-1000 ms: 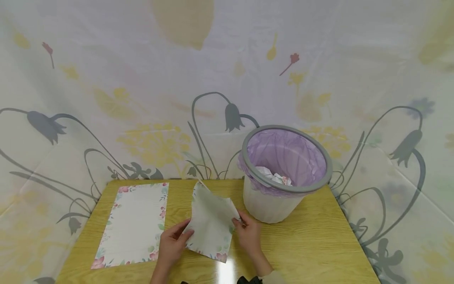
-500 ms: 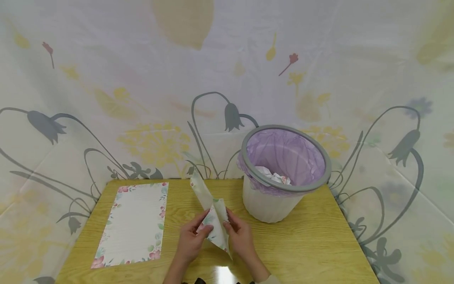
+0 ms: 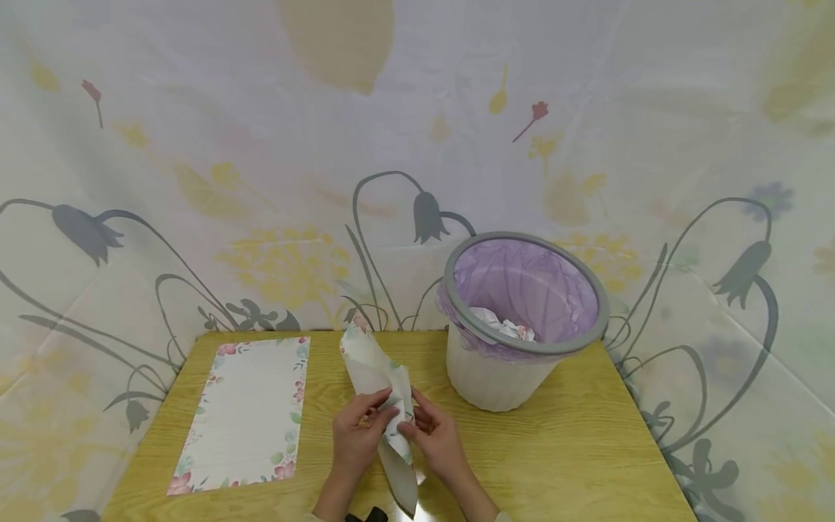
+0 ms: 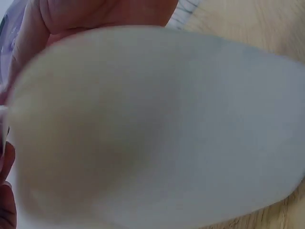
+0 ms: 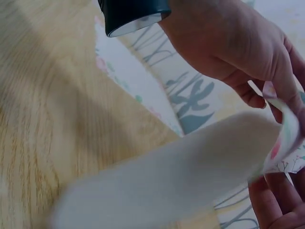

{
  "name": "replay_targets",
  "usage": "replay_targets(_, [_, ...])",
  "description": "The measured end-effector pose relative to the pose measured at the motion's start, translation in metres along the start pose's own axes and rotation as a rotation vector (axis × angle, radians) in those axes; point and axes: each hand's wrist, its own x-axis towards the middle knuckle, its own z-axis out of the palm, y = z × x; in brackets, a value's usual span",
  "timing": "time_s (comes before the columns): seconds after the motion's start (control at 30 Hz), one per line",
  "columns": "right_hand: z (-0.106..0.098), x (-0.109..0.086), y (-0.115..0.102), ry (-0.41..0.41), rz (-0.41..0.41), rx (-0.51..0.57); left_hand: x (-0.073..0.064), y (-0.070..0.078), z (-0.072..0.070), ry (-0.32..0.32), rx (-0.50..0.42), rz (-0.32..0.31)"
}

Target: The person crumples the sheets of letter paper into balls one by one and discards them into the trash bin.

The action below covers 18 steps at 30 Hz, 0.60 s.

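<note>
Two hands on one piece of paper in the head view: the left hand (image 3: 359, 435) and right hand (image 3: 437, 438) each have thumb and fingers pinched on the flower-bordered sheet (image 3: 367, 368), in front of the person, above the wooden table (image 3: 554, 449). Half a second ago it was a wider fold with the hands further out at its sides; now they've come in close and the middle is squeezed into a narrow waist. I'd call the bunching partway along, since both ends look loose. Long axis runs away from the person on a slant, far tip leaning left, near tip pointing back at the body and a bit right. The flat sheet (image 3: 244, 417) lies to the left of it, and the bin (image 3: 499, 388) with crumpled paper (image 3: 515, 331) inside stands to the right.

Left wrist view is mostly the held sheet's plain back, blurry, stretching lengthwise across; can't judge the grip there.

Right wrist view has the loose end sticking out toward lower left, with the patterned side curling over between the two hands' fingers.
</note>
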Motion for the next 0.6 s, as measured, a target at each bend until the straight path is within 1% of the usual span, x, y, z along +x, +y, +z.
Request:
replay_targets(0.03, [0.0,0.0,-0.001,-0.003,0.009,0.022,0.0,0.001,0.001,-0.002,0.008,-0.009])
replay_targets(0.07, [-0.001,0.0,0.004,0.005,0.012,0.032,-0.001,0.0,0.001,-0.004,0.012,-0.005])
replay_targets(0.2, [-0.001,0.001,0.007,0.068,-0.002,0.018,-0.009,-0.015,0.003,-0.009,0.045,0.013])
replay_targets(0.3, [-0.002,0.001,0.006,0.129,0.009,0.007,-0.013,-0.025,0.001,0.011,0.123,0.016])
replay_targets(0.37, [-0.003,0.001,0.006,0.165,0.027,0.004,-0.014,-0.027,0.0,0.033,0.199,0.015])
replay_targets(0.43, [-0.004,0.001,0.004,0.186,0.039,0.001,-0.014,-0.029,-0.003,0.051,0.269,0.0])
replay_targets(0.5, [-0.005,0.001,0.004,0.197,0.038,-0.016,-0.013,-0.03,-0.005,0.059,0.319,-0.021])
replay_targets(0.53, [-0.005,0.001,0.003,0.199,0.034,-0.026,-0.013,-0.03,-0.007,0.057,0.343,-0.038])
replay_targets(0.6, [-0.006,0.0,0.003,0.195,0.016,-0.045,-0.011,-0.029,-0.009,0.039,0.362,-0.088])
